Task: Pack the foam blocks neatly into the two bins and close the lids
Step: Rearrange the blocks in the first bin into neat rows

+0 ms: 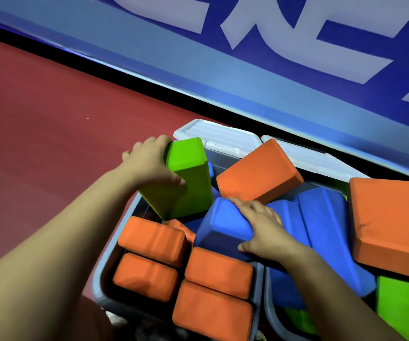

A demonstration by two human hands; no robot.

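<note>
Green block [186,178] in left hand [147,163]; blue block [223,225] under right hand [262,230].

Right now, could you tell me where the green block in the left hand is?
In the head view, the green block stands tilted at the left bin's far-left corner, gripped by the left hand, beside a tilted orange block.

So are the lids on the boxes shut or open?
Open. Both white lids are flipped back behind the bins, and blocks such as the tilted orange one stick up above the rims.
</note>
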